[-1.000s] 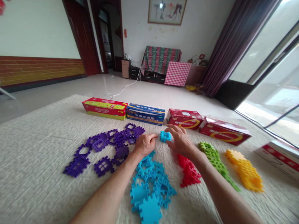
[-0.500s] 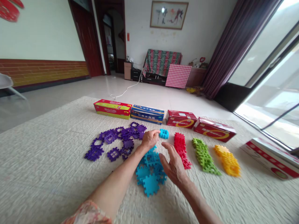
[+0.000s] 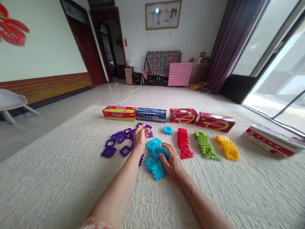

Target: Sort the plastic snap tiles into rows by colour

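Blue interlocking plastic tiles [image 3: 158, 171] lie in a loose heap in front of me. My right hand [image 3: 173, 161] is at the heap's right side, thumb and fingers apart, the fingertips over the tiles; whether they touch is unclear. Held over the near edge of the purple interlocking tiles [image 3: 120, 137], my left hand [image 3: 140, 137] has loosely bent fingers and nothing visible in them. Beyond both hands sits a small blue stack of tiles [image 3: 168, 130]. My left forearm hides some of the purple tiles.
Overlapping rows of red tiles [image 3: 183, 143], green tiles [image 3: 206, 145] and yellow tiles [image 3: 227, 148] lie to the right. Behind stand a red-yellow box [image 3: 119, 114], a blue box [image 3: 151, 115] and dark red boxes [image 3: 215, 122]. A white-red box [image 3: 271, 140] is at far right.
My left hand has moved left, away from the small blue stack, toward the purple tiles. My right hand has come closer to the blue heap. The camera view has shifted.
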`<state>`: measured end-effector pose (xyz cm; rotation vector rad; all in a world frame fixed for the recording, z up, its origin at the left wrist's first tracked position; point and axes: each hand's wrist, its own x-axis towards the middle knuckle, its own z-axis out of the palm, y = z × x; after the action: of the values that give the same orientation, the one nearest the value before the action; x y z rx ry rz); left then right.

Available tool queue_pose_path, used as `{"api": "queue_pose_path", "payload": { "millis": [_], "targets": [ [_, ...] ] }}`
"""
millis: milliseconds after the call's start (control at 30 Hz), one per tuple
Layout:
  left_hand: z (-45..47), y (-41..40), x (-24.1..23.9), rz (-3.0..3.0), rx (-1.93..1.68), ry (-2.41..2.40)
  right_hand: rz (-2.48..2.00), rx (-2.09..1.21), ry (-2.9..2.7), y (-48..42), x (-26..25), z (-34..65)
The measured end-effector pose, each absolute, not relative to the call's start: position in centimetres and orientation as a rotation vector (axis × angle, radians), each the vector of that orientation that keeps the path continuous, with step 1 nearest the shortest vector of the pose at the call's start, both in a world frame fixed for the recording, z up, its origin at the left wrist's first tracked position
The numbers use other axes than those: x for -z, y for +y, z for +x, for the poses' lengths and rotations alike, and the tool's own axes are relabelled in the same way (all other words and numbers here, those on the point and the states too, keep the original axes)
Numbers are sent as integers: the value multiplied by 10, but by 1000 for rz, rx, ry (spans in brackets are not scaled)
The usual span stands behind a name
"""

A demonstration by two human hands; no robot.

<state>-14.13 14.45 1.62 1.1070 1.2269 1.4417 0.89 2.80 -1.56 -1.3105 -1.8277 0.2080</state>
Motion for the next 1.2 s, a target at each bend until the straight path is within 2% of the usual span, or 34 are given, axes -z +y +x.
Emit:
{"api": "queue_pose_path", "payload": {
  "millis": [367,500,800,1000,1200],
  "targets": [
    [-134,105,12,1696,-1162,1526,-1299,-174,-1837,30,19,8],
    [-124,103,9,1682,-1144,1440,-1310,-161,-1834,32,22,9],
    [-147,88,27,1444,-1408,1243,-1309,-163,-1833,35,28,10],
    [-171,103,25,1654,-1331,1267,-1303,-188,-1813,35,29,12],
    [-144,119,18,1733,-1214,1202,-1314,-204,-1734,33,23,11]
  ]
}}
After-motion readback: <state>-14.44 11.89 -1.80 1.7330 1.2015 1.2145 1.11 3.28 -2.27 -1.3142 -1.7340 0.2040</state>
